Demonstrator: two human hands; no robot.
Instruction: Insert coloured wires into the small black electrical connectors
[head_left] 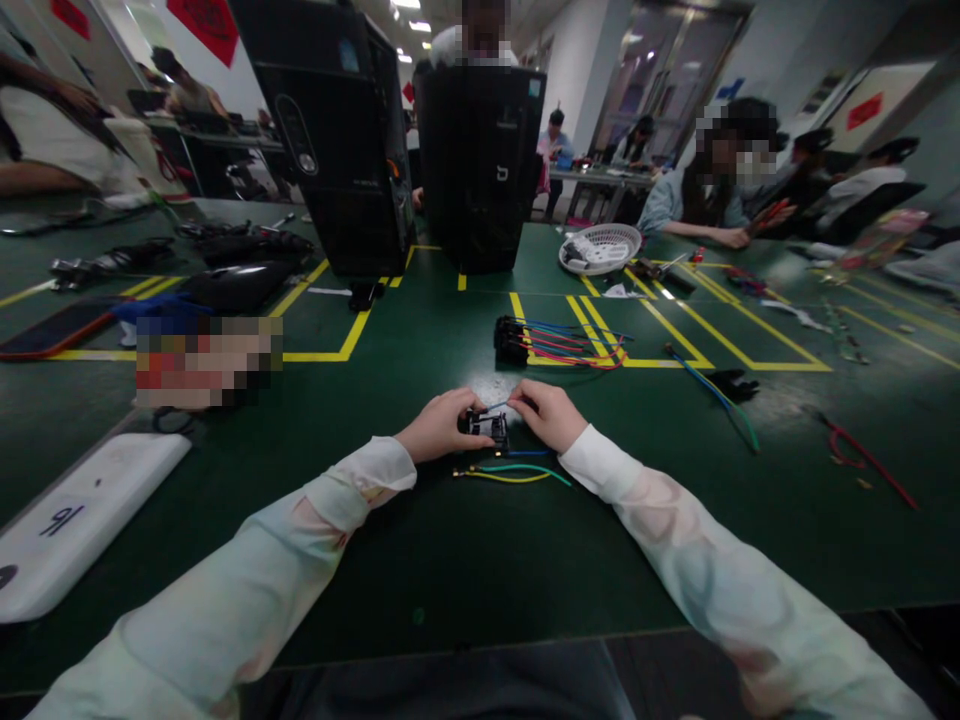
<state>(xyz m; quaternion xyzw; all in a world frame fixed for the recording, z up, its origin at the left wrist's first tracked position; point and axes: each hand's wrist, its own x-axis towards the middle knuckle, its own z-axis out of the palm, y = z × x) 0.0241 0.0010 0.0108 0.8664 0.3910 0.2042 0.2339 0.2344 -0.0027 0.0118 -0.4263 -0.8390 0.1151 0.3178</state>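
Observation:
My left hand (441, 424) is closed around a small black plastic connector housing (487, 428), held just above the green table (420, 540). Between the thumb and fingers of my right hand (551, 412) is pinched a thin blue wire (496, 405), which runs toward the housing. Whether its end sits inside the housing I cannot tell. Just below my hands lie loose wires with metal ends: a short blue one (525, 453), a green one (525, 468) and a yellow one (510, 479). Farther off, a bundle of black connectors (511, 340) trails blue and red wires.
Two black computer towers (480, 170) stand at the back. A white basket (600, 250) is at back right, and a black part (733, 385) with wires lies right. A white device (90, 520) lies at left. A red wire (870, 460) lies far right. A person (705, 190) sits across.

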